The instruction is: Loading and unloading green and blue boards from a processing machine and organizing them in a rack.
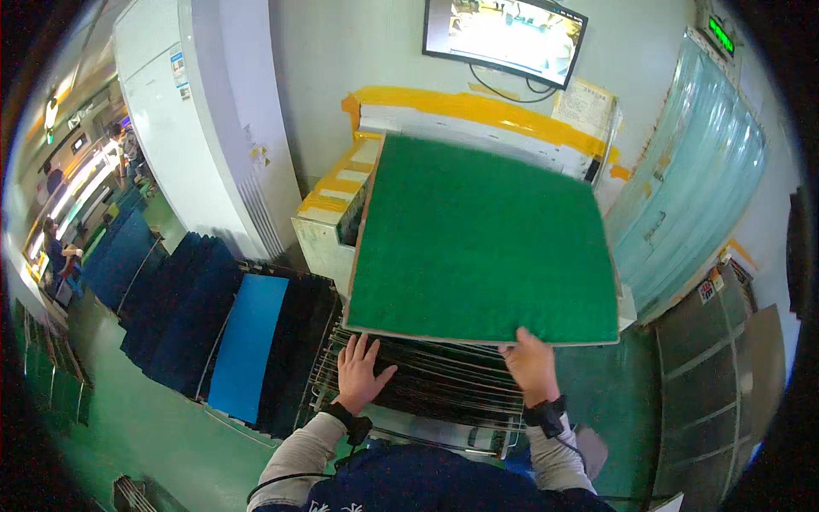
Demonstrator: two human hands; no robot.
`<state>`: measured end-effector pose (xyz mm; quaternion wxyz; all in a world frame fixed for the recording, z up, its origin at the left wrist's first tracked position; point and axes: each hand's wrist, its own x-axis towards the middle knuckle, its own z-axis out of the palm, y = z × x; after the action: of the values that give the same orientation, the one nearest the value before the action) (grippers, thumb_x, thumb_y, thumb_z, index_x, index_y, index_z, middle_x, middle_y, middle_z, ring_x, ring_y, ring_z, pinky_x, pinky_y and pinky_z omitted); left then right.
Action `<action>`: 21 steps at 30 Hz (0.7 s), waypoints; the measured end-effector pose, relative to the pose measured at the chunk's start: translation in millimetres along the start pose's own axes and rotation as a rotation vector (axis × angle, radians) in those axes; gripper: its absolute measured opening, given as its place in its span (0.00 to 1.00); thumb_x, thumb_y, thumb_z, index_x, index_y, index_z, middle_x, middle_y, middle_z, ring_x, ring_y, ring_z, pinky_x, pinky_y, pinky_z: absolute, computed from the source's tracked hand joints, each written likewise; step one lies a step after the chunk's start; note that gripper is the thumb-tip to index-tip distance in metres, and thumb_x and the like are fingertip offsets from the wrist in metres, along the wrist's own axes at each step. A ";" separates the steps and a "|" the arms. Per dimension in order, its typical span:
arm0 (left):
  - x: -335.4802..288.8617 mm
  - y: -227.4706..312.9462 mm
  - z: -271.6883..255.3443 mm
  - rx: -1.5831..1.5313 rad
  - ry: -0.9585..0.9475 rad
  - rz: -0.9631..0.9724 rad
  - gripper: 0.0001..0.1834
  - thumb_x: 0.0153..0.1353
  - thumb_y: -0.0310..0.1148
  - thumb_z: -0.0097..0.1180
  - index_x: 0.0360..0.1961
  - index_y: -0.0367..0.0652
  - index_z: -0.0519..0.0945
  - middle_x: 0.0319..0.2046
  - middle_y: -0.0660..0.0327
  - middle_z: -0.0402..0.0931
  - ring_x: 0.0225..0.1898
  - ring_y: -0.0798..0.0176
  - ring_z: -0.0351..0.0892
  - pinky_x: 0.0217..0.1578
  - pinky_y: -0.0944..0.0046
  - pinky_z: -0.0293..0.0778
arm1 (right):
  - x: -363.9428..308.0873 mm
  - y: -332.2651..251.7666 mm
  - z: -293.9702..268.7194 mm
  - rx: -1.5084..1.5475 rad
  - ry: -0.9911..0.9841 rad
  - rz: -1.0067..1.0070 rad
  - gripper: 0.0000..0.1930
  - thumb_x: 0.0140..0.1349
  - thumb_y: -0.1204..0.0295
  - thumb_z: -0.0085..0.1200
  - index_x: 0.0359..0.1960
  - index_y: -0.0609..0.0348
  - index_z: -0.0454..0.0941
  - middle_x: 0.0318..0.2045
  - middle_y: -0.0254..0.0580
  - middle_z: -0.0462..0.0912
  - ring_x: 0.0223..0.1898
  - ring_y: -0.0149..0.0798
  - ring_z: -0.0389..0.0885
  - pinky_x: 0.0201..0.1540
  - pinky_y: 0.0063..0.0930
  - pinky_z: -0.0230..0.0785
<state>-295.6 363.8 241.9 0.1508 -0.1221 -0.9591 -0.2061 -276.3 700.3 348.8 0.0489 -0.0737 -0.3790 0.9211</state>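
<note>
A large flat green board (482, 243) with a thin pale edge is tilted in front of me, its far part over a white machine bed. My right hand (531, 367) grips its near edge toward the right, thumb on top and the other fingers hidden beneath. Just below the board's near left corner, my left hand (363, 374) has its fingers spread and holds nothing; whether its fingertips touch the edge I cannot tell. Under both hands stands a wire rack (444, 388) filled with several dark thin panels set on edge.
Yellow tape (478, 111) edges the machine behind the board. A monitor (505, 38) hangs above. Racks of dark panels (183, 316) and a blue sheet (247, 346) stand at left. Clear plastic strip curtains (695, 171) and a grey panel rack (704, 384) are at right.
</note>
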 end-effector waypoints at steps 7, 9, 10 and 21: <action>-5.2 -8.8 13.2 -0.228 -0.060 -0.047 0.27 0.55 0.50 0.67 0.53 0.50 0.81 0.51 0.52 0.79 0.55 0.44 0.76 0.54 0.42 0.69 | -29.3 69.8 -6.2 -0.014 0.056 0.247 0.06 0.69 0.73 0.52 0.42 0.59 0.79 0.41 0.40 0.84 0.42 0.41 0.81 0.42 0.38 0.74; -8.8 -15.1 20.0 -0.230 -0.084 -0.059 0.27 0.54 0.50 0.68 0.53 0.51 0.81 0.51 0.53 0.79 0.54 0.43 0.76 0.54 0.42 0.69 | -28.9 85.7 -15.8 0.020 0.129 0.335 0.06 0.70 0.73 0.51 0.40 0.59 0.79 0.40 0.40 0.84 0.41 0.40 0.82 0.43 0.38 0.74; -10.1 -20.2 22.8 -0.208 -0.089 -0.031 0.28 0.54 0.50 0.68 0.54 0.51 0.81 0.52 0.52 0.79 0.56 0.42 0.74 0.56 0.42 0.68 | -27.7 92.4 -20.1 0.034 0.114 0.322 0.05 0.69 0.73 0.52 0.40 0.59 0.79 0.39 0.40 0.84 0.40 0.40 0.82 0.43 0.38 0.74; -0.9 -7.7 10.4 -0.031 0.078 0.093 0.29 0.54 0.51 0.68 0.53 0.47 0.80 0.54 0.50 0.76 0.59 0.42 0.71 0.61 0.41 0.61 | -26.4 110.6 -19.6 0.173 0.191 0.300 0.07 0.70 0.71 0.55 0.33 0.58 0.80 0.35 0.39 0.82 0.39 0.39 0.82 0.47 0.39 0.77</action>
<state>-299.5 361.3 229.8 0.1955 -0.1606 -0.9425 -0.2184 -250.7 631.8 259.6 -0.0472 -0.2119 -0.2766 0.9361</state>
